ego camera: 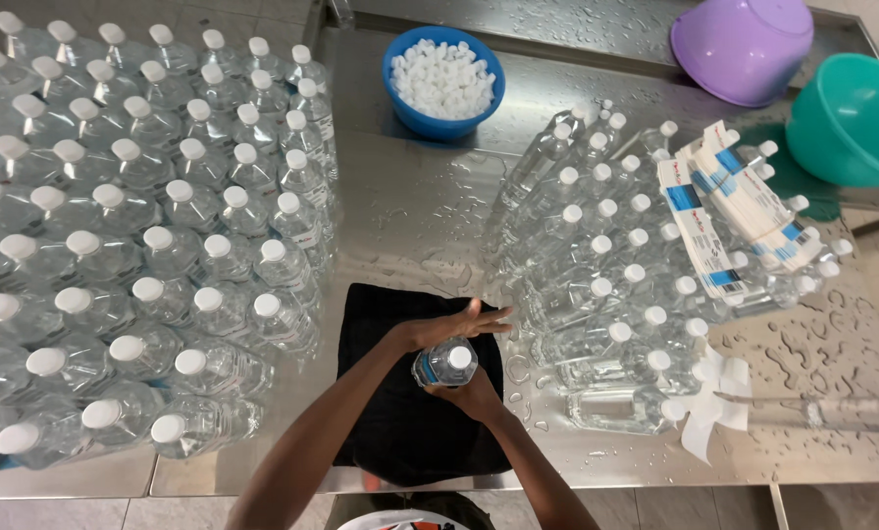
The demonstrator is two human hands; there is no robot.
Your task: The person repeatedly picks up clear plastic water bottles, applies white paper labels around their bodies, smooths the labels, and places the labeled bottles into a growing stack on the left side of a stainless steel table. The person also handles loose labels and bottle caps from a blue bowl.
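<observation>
A clear plastic water bottle (pixel 446 362) with a white cap stands on a black cloth (pixel 400 432) at the front middle of the steel table (pixel 420 216). My right hand (pixel 476 398) grips it from below and the near side. My left hand (pixel 456 325) lies flat against its far side, fingers spread and pointing right. Both forearms come in from the bottom of the view.
Several upright capped bottles (pixel 145 245) crowd the left. Several bottles lie stacked (pixel 606 265) on the right, with a sheaf of white and blue labels (pixel 729 211) on top. A blue bowl of white caps (pixel 444 79) sits at the back; purple (pixel 744 44) and teal (pixel 852 118) bowls at back right. Water drops wet the table's right side.
</observation>
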